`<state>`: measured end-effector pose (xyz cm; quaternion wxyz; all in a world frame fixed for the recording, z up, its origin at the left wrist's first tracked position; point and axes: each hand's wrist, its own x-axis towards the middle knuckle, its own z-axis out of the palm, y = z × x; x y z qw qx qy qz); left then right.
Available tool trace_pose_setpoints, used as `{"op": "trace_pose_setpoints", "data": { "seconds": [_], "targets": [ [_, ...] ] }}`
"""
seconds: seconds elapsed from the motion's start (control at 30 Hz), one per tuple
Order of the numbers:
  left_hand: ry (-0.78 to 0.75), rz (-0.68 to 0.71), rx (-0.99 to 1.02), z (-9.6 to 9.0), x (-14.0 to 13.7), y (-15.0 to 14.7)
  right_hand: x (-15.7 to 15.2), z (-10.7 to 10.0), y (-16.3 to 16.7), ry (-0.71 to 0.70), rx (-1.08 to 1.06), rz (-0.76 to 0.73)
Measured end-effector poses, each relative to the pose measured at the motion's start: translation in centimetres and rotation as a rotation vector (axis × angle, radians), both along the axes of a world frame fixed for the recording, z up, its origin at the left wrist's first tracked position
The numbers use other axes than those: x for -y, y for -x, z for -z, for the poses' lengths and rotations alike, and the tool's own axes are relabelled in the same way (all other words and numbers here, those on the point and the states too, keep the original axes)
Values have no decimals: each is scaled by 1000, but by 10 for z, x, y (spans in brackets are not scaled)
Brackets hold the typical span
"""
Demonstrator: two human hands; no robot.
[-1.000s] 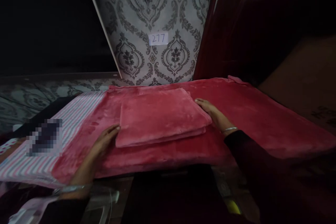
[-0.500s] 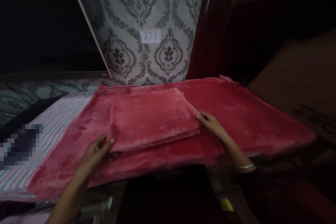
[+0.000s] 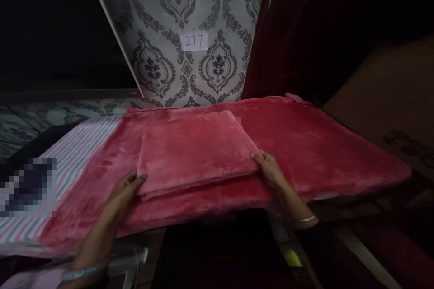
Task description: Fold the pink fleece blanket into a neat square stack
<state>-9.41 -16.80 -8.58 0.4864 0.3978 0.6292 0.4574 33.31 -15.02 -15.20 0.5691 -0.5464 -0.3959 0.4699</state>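
A folded pink-red plush cloth (image 3: 196, 149) lies in layers on a larger red plush blanket (image 3: 305, 144) spread over the table. At its near left corner, my left hand (image 3: 127, 189) pinches the edge, thumb on top. My right hand (image 3: 267, 167) grips the near right corner, its thumb also on the upper face and its fingers partly hidden under the layers. Both wrists carry a silvery bangle. The cloth's near edge looks slightly raised, with its layers lined up.
A striped cloth (image 3: 88, 144) covers the table's left end. Behind stand a dark screen (image 3: 61, 31) and a patterned wall with a paper label (image 3: 194, 41) reading 277. A cardboard box (image 3: 389, 95) is at the right. Something yellow (image 3: 292, 257) sits below the table edge.
My right hand has shifted down and closed round the right corner. The cloth's lower layer, which stuck out at the near edge, now lines up with the top one.
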Motion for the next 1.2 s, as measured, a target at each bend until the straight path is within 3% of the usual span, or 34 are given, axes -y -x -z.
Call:
{"op": "trace_pose_setpoints", "data": {
  "seconds": [0.17,0.37,0.57,0.67,0.8,0.9,1.03,1.1,1.2],
  "targets": [
    [47,-157,82,14,6,10,1,5,-8,-11,86,-40],
    [8,-108,-46,-6,-9,12,-35,-19,-18,-70,238,-163],
    [14,-50,52,-9,-32,8,-86,-38,-9,-90,92,-208],
    [20,-65,75,-16,-47,1,-109,-41,0,-77,48,-213],
    [66,25,87,-25,-62,-9,-133,-41,10,-111,51,-197],
    [-39,-13,-107,-28,-65,-8,-140,-38,12,-145,31,-191],
    [-335,-160,-554,-38,-72,-6,-137,-30,7,-157,-29,-193],
    [-479,-62,-678,-46,-79,-19,-134,-24,2,-177,-78,-174],
    [-615,348,-657,-57,-92,-67,-132,-11,-7,-194,-201,-111]
  ]
}}
